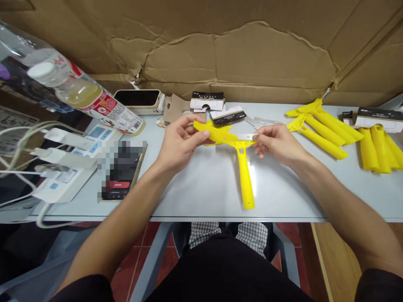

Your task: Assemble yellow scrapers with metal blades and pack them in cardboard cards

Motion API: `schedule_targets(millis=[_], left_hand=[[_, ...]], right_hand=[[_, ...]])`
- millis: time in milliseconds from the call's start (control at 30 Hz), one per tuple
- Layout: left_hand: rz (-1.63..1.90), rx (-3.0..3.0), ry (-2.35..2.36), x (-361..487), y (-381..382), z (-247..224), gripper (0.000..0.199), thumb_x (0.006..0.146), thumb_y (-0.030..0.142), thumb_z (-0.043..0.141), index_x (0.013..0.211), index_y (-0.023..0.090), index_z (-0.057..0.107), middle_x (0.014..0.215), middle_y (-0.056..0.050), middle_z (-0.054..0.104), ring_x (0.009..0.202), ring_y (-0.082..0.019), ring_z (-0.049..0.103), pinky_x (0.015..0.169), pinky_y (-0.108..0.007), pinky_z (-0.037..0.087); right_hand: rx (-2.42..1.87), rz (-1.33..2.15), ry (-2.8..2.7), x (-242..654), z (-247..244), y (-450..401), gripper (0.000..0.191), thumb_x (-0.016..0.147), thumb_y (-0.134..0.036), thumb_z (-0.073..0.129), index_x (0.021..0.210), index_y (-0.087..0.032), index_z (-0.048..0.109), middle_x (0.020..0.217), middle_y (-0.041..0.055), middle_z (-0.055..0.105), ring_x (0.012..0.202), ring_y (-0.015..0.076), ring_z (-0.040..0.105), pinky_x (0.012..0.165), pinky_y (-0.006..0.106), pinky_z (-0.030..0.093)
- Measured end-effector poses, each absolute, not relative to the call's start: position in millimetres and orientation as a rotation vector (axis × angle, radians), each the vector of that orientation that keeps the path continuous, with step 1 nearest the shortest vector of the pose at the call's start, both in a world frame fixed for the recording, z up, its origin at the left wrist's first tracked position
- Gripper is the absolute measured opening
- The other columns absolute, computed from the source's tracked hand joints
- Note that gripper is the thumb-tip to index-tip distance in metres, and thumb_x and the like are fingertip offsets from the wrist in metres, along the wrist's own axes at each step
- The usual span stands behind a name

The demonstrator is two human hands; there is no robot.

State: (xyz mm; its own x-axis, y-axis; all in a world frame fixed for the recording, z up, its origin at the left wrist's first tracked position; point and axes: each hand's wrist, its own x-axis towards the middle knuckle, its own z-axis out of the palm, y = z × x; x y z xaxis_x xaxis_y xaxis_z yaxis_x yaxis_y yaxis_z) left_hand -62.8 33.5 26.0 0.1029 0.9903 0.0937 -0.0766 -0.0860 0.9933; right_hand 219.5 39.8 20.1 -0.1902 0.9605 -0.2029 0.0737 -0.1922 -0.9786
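Observation:
My left hand (179, 144) pinches a flat yellow plastic piece (217, 133) between thumb and fingers. At its right end lies a thin silver blade (244, 136), which my right hand (278, 142) grips at the far tip. Under both is the head of a yellow T-shaped scraper handle (245, 180), its grip pointing toward me over the table. Some of my right fingers are hidden behind the blade's end. Just beyond my hands are a small black-and-white box (229, 116) and several loose silver blades (266, 121).
More yellow scraper handles (327, 130) and yellow tubular grips (379, 149) lie to the right, near another blade box (379, 118). A power strip (66, 176) with cables, a bottle (103, 105) and phone (124, 172) occupy the left. Cardboard (239, 54) walls the back.

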Motion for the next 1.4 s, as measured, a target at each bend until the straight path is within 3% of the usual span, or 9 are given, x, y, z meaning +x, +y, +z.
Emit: schedule_targets(millis=[133,267,433,533,667,833,1100,1233,1400], left_hand=[[1.279,1.307,1.012,-54.9,32.1,18.2,0.045,0.066,0.042,0.102,0.089,0.021,0.069,0.082,-0.001,0.076,0.072,-0.014,0.072,0.069,-0.026,0.060],[1.275,1.416,1.089,-44.8,27.8,15.8,0.036,0.073,0.046,0.098,0.082,0.020,0.075,0.091,-0.005,0.079,0.085,-0.017,0.073,0.080,-0.029,0.059],[1.273,1.341,1.028,-36.5,25.1,8.6,0.029,0.076,0.044,0.095,0.076,0.020,0.079,0.125,-0.012,0.078,0.120,-0.025,0.071,0.099,-0.034,0.057],[1.219,1.144,0.976,-31.7,22.5,6.4,0.030,0.075,0.043,0.096,0.078,0.018,0.081,0.137,-0.014,0.075,0.120,-0.026,0.073,0.101,-0.038,0.059],[1.187,1.066,1.032,-25.8,19.1,9.6,0.039,0.070,0.045,0.100,0.081,0.015,0.078,0.112,-0.013,0.082,0.093,-0.024,0.079,0.084,-0.039,0.067],[1.193,1.131,1.146,-25.0,19.0,14.5,0.046,0.062,0.045,0.103,0.084,0.015,0.075,0.084,-0.005,0.079,0.064,-0.018,0.076,0.063,-0.032,0.067],[1.226,1.127,1.163,-22.2,18.3,9.3,0.040,0.066,0.037,0.100,0.086,0.017,0.072,0.081,-0.004,0.077,0.074,-0.018,0.077,0.065,-0.029,0.068],[1.264,1.092,1.141,-22.2,19.1,8.2,0.054,0.059,0.028,0.103,0.097,0.021,0.065,0.080,0.000,0.077,0.070,-0.017,0.077,0.060,-0.028,0.067],[1.294,1.102,1.137,-22.9,20.5,7.5,0.055,0.058,0.026,0.103,0.094,0.021,0.062,0.080,0.000,0.076,0.067,-0.016,0.075,0.060,-0.029,0.067]], right_hand=[[-1.315,1.494,-1.304,214.3,20.6,36.7,0.017,0.077,-0.027,0.088,0.075,-0.015,0.077,0.066,0.0050,0.072,0.047,0.0120,0.061,0.045,0.025,0.053],[-1.298,1.483,-1.326,210.2,23.2,33.4,0.015,0.078,-0.026,0.087,0.075,-0.015,0.076,0.064,0.0043,0.071,0.047,0.0124,0.062,0.046,0.025,0.054],[-1.248,1.491,-1.378,208.9,23.2,31.1,0.011,0.078,-0.024,0.083,0.077,-0.016,0.076,0.068,0.0043,0.073,0.050,0.0124,0.064,0.050,0.025,0.054],[-1.232,1.486,-1.365,210.3,21.1,32.0,0.010,0.079,-0.025,0.081,0.081,-0.016,0.077,0.070,0.0042,0.072,0.054,0.0135,0.065,0.051,0.026,0.055],[-1.220,1.507,-1.376,211.6,17.8,32.8,0.009,0.081,-0.024,0.080,0.084,-0.016,0.078,0.072,0.0051,0.073,0.056,0.0146,0.066,0.053,0.028,0.057],[-1.182,1.549,-1.425,212.0,15.9,32.0,0.007,0.084,-0.024,0.078,0.085,-0.016,0.079,0.076,0.0057,0.074,0.060,0.0149,0.068,0.056,0.027,0.058],[-1.161,1.608,-1.402,213.7,17.1,32.3,0.024,0.085,-0.039,0.089,0.085,-0.017,0.080,0.076,0.0054,0.073,0.062,0.0146,0.067,0.056,0.027,0.060],[-1.116,1.632,-1.410,212.4,17.1,31.5,0.037,0.083,-0.052,0.092,0.087,-0.017,0.080,0.080,0.0063,0.074,0.065,0.0147,0.067,0.056,0.027,0.061],[-1.060,1.725,-1.279,208.3,24.5,29.9,0.052,0.073,-0.064,0.096,0.073,-0.016,0.075,0.079,0.0083,0.072,0.068,0.0171,0.068,0.051,0.027,0.061]])
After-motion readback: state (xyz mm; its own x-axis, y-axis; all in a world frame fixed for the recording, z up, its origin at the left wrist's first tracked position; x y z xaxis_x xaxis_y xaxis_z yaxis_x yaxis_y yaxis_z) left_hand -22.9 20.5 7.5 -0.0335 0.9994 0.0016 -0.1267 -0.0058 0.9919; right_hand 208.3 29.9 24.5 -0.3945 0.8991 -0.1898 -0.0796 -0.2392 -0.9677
